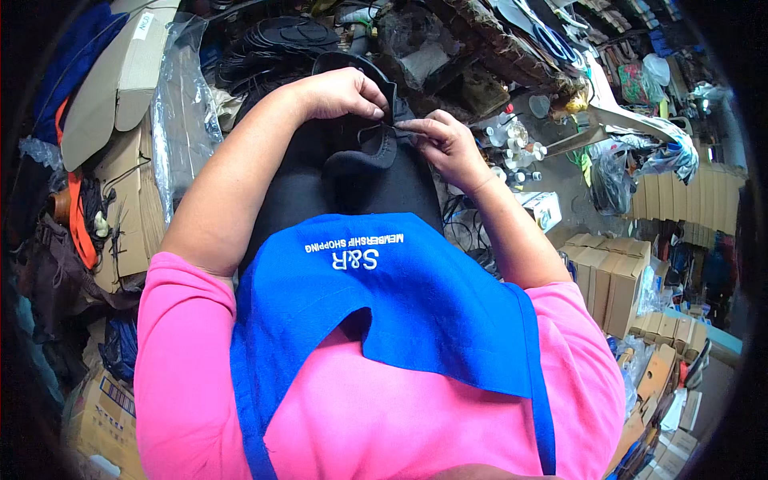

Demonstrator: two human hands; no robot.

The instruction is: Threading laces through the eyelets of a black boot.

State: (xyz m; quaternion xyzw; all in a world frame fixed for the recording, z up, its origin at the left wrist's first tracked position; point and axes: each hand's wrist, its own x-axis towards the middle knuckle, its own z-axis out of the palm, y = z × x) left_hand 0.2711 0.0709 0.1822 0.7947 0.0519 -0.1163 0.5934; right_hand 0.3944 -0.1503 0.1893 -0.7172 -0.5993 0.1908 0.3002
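Over my black-trousered lap I hold a black shoe upper [362,164], its curved lower edge lined with stitches. My left hand [346,93] comes in from above, its fingers closed on the upper's raised back part. On the other side, my right hand [448,146] pinches the upper's edge between thumb and forefinger. The two hands are a short gap apart. Whether a needle or thread is between the right fingers is too small to tell. A blue apron [384,304] covers my front, just below the upper.
Flat black pieces [280,38] lie stacked beyond my left hand. Small white bottles [512,142] stand to the right of my right hand. Cardboard boxes [612,276] are piled at the right. At the left, a clear plastic sheet [182,120] hangs by cardboard [116,88].
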